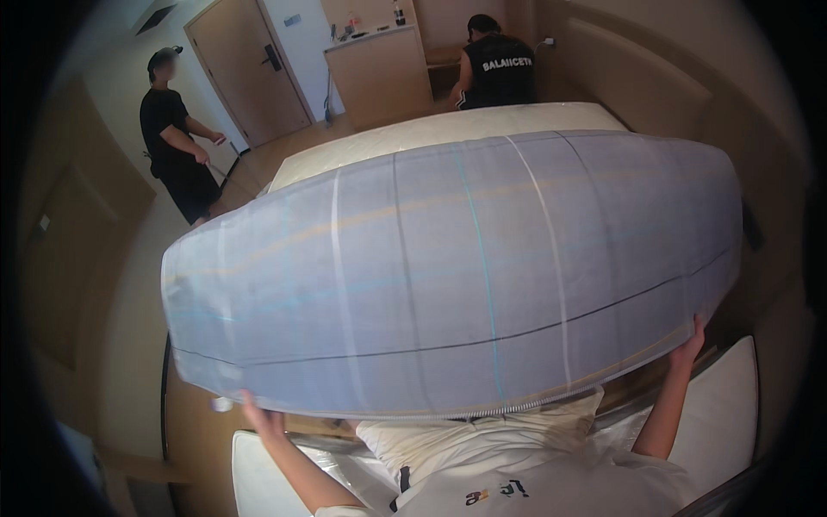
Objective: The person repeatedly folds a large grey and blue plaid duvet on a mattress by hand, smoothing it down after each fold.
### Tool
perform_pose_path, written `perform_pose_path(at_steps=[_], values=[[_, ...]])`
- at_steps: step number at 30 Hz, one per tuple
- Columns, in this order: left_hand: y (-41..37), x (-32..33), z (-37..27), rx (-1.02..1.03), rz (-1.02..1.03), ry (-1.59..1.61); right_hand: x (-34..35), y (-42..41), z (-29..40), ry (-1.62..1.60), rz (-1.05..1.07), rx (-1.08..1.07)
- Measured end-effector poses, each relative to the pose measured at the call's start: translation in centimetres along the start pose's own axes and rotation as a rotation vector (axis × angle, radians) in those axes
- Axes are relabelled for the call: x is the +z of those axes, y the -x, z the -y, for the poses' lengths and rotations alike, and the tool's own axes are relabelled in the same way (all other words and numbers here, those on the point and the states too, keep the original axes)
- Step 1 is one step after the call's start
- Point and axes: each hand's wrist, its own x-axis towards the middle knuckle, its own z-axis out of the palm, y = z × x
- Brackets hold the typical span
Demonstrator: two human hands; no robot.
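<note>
A large padded panel (446,271) covered in blue-grey fabric with white, teal, orange and dark stripes, perhaps a mattress or a bed base, spans the view before me. My left hand (261,417) grips its near edge at the lower left. At the lower right, my right hand (689,346) holds the same edge. The fingers of both hands are partly hidden by the panel. A ribbed seam runs along the near edge, close to my light shirt. Behind the panel's far edge lies a cream-white mattress (517,116).
A person (169,136) in black stands at the left, holding a thin object. Another person (497,64) is bent down beyond the mattress. A wooden cabinet (381,77) stands near the door (249,71). White mattress-like pieces (717,407) lie beside and behind me, partly plastic-covered.
</note>
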Motion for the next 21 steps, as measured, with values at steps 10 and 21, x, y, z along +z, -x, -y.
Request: perform_pose_path(at_steps=[10,21], values=[[5.7,-14.8,10.4,-0.422,-0.339,0.186,-17.7,4.1,-4.0,0.023,0.004,0.213],[3.2,-6.3,2.4,-0.023,-0.286,-0.100,-9.2,-5.5,4.0,0.320,0.038,0.204]])
